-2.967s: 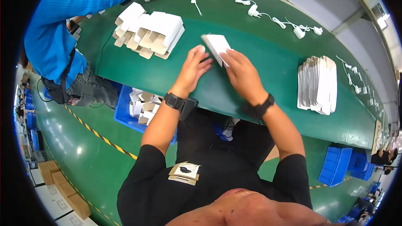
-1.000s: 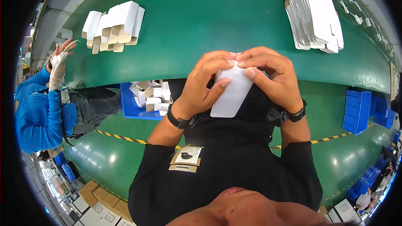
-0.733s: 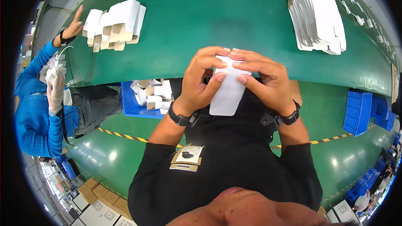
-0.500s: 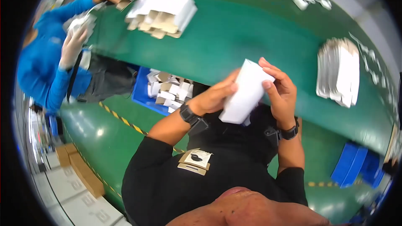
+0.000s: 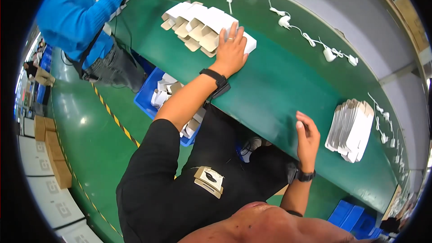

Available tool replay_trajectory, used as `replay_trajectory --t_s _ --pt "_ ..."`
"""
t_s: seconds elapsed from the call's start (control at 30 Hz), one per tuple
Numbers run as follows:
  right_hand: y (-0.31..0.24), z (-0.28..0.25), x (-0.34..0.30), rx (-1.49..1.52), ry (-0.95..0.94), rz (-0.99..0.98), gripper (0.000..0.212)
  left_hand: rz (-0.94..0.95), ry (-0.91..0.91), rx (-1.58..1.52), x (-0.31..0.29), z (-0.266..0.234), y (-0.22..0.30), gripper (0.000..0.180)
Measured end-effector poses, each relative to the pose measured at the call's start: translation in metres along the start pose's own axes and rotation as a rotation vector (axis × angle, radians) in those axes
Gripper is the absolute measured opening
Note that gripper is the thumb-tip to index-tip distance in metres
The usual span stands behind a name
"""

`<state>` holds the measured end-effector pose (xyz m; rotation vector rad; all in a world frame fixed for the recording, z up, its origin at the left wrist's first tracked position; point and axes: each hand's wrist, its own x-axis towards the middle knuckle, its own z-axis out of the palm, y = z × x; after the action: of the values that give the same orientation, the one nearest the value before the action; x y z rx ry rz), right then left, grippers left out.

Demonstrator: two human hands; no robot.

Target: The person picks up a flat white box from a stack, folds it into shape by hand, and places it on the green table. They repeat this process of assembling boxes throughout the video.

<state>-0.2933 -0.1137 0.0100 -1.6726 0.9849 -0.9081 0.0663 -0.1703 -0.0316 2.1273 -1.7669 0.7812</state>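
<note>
My left hand point(image 5: 231, 50) reaches across the green table, fingers spread over the end of a group of opened white cartons point(image 5: 193, 20). It touches the rightmost carton point(image 5: 250, 46), which lies against the others; part of it is hidden under my fingers. The nearer ends of several cartons show open brown flaps. Above the table's near edge, my right hand point(image 5: 308, 141) is empty, with thumb and fingers apart and loosely bent. To its right, a stack of flattened white cartons point(image 5: 350, 129) lies on the table point(image 5: 279, 90).
White chargers with cables point(image 5: 330, 54) lie along the far edge. Below the table, a blue bin point(image 5: 146, 96) holds small white boxes. A co-worker in blue point(image 5: 78, 15) stands at the left. Another blue bin point(image 5: 345, 216) is on the floor at lower right.
The white carton held in both hands has moved to the far left, beside the group of cartons. My left hand followed it there; my right hand has let go and moved down and right.
</note>
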Motion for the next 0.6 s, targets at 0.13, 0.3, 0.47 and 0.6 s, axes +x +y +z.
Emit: replay_trajectory --t_s 0.13,0.3,0.47,0.6 --pt "-0.009 -0.032 -0.024 -0.369 0.096 -0.095 0.022 -0.054 -0.027 0.02 0.013 -0.001 -0.019 0.059" --pt "-0.023 -0.074 -0.035 -0.894 0.411 -0.309 0.021 -0.14 0.028 0.015 -0.002 0.009 -0.058 0.06" --pt "-0.042 -0.103 -0.069 -0.851 0.612 0.03 0.017 -0.127 0.076 0.008 0.024 0.015 -0.068 0.061" --pt "-0.028 -0.13 -0.08 -0.874 0.778 -0.204 0.009 -0.039 0.141 -0.226 0.015 0.02 -0.094 0.058"
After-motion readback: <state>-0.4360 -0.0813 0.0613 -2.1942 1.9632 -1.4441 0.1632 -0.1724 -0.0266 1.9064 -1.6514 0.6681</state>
